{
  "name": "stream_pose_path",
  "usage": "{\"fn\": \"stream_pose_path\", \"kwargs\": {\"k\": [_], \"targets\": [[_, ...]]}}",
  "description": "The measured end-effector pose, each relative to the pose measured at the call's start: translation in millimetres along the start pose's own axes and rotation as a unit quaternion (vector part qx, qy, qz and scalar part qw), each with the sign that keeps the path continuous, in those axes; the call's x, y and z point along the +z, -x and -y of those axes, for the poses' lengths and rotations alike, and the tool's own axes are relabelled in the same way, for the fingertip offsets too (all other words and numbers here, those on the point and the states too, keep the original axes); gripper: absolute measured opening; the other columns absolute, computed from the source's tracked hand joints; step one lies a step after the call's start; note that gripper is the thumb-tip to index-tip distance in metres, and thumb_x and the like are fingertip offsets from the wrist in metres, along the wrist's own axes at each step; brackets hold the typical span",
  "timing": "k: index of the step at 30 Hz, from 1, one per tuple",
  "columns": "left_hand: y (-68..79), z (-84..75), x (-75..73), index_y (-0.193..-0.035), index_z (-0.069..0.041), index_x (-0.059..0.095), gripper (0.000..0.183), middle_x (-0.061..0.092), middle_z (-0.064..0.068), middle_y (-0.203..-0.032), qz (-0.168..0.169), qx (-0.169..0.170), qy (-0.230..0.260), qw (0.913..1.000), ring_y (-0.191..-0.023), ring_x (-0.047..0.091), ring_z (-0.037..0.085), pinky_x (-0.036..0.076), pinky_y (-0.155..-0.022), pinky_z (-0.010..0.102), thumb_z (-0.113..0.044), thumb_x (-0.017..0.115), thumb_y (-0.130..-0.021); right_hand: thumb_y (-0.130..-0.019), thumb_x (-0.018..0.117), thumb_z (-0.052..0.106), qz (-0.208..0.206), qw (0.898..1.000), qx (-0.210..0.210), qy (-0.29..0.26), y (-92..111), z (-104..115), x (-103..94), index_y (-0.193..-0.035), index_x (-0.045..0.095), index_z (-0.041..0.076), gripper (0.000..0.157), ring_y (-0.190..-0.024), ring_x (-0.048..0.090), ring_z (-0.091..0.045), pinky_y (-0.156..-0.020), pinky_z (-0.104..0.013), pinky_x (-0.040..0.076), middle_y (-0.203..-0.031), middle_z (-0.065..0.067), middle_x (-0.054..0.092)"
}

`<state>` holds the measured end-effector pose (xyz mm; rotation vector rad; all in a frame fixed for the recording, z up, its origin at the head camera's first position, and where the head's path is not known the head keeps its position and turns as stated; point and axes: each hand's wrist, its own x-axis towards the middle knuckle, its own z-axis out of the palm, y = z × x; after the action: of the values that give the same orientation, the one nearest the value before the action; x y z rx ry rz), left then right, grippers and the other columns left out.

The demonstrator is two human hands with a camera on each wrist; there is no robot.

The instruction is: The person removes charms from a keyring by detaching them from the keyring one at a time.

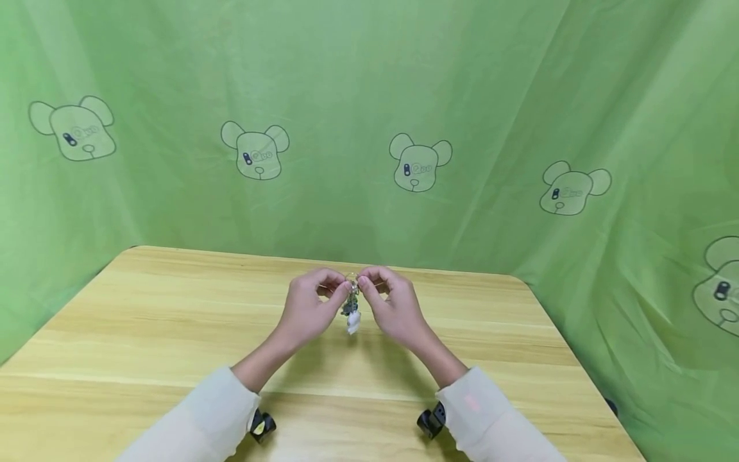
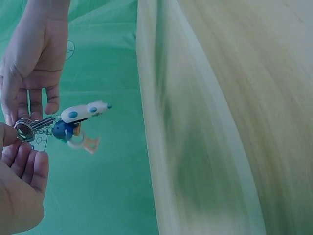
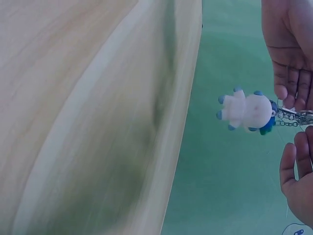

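Observation:
Both hands come together above the table in the head view, pinching the metal ring of a keychain. My left hand (image 1: 307, 309) grips it from the left between thumb and fingers, and my right hand (image 1: 399, 308) pinches it from the right. In the left wrist view the silver ring (image 2: 24, 129) sits between the fingertips of the two hands. From it, on small chains, hang a white figure charm (image 3: 257, 111) with blue tips and a smaller blue piece (image 2: 63, 131). A pinkish loop-shaped piece (image 2: 91, 144) dangles beside them.
A light wood-grain table (image 1: 190, 308) spreads under the hands. Green curtains (image 1: 346, 77) printed with bear-head outlines hang behind it and at both sides. Black wrist devices (image 1: 262, 426) show at the pale sleeves (image 1: 202, 410).

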<state>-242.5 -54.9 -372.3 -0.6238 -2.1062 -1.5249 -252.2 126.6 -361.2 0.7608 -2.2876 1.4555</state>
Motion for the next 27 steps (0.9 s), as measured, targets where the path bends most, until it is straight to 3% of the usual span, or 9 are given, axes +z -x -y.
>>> {"fn": "stream_pose_path", "kwargs": {"k": [5, 12, 18, 27], "targets": [[-1.0, 0.6, 0.5, -0.098, -0.003, 0.072, 0.005, 0.073, 0.004, -0.091, -0.010, 0.014, -0.011, 0.9998, -0.081, 0.067, 0.014, 0.061, -0.073, 0.029, -0.006, 0.073, -0.093, -0.102, 0.062, 0.008, 0.010, 1.000, -0.008, -0.006, -0.7, 0.0, 0.0, -0.101, 0.070, 0.003, 0.010, -0.081, 0.063, -0.020, -0.075, -0.035, 0.058, -0.092, -0.008, 0.071], [-6.8, 2.1, -3.2, -0.098, -0.004, 0.073, 0.006, 0.071, 0.006, -0.092, -0.021, 0.122, -0.083, 0.9889, -0.084, 0.067, 0.018, 0.060, -0.073, 0.030, -0.003, 0.074, -0.092, -0.104, 0.060, 0.010, 0.020, 1.000, -0.018, -0.005, -0.9, -0.8, 1.2, -0.100, 0.069, 0.002, 0.012, -0.080, 0.063, -0.019, -0.074, -0.036, 0.058, -0.091, -0.011, 0.069], [-9.4, -0.3, -6.8, -0.096, -0.005, 0.072, 0.009, 0.073, 0.006, -0.091, -0.021, 0.169, -0.132, 0.9765, -0.085, 0.066, 0.021, 0.057, -0.074, 0.035, 0.001, 0.074, -0.090, -0.104, 0.060, 0.012, 0.022, 0.999, -0.020, -0.014, -1.1, -0.9, 0.8, -0.101, 0.069, 0.002, 0.014, -0.079, 0.063, -0.022, -0.071, -0.028, 0.056, -0.091, -0.013, 0.070], [-11.9, -1.2, -6.8, -0.092, -0.005, 0.071, 0.009, 0.073, 0.007, -0.089, -0.017, 0.171, -0.146, 0.9743, -0.083, 0.065, 0.021, 0.058, -0.074, 0.034, 0.002, 0.074, -0.088, -0.104, 0.061, 0.012, 0.021, 1.000, -0.010, -0.012, -1.7, 0.0, 0.6, -0.102, 0.069, 0.002, 0.013, -0.081, 0.064, -0.028, -0.071, -0.025, 0.054, -0.093, -0.016, 0.070]]}}
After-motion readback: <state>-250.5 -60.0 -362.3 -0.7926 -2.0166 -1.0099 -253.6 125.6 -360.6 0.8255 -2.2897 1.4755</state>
